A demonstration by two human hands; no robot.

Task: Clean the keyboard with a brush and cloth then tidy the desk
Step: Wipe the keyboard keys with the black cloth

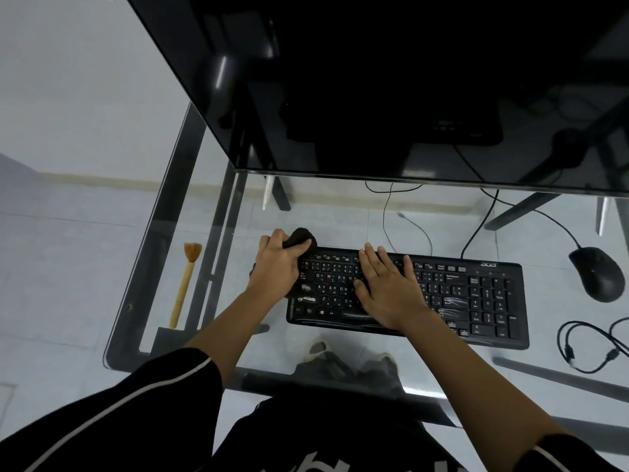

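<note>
A black keyboard (469, 298) lies on the glass desk (238, 233) in front of me. My left hand (277, 264) grips a bunched dark cloth (303, 238) at the keyboard's far left corner. My right hand (388, 287) rests flat on the keys left of the middle, fingers spread, holding nothing. A wooden brush (185, 281) with tan bristles lies on the desk at the far left, bristles pointing away from me, apart from both hands.
A large dark monitor (374, 80) stands behind the keyboard. A black mouse (597, 274) sits to the right, a coiled black cable (592, 345) nearer the right front. Thin cables run behind the keyboard. The desk's front edge lies just before my arms.
</note>
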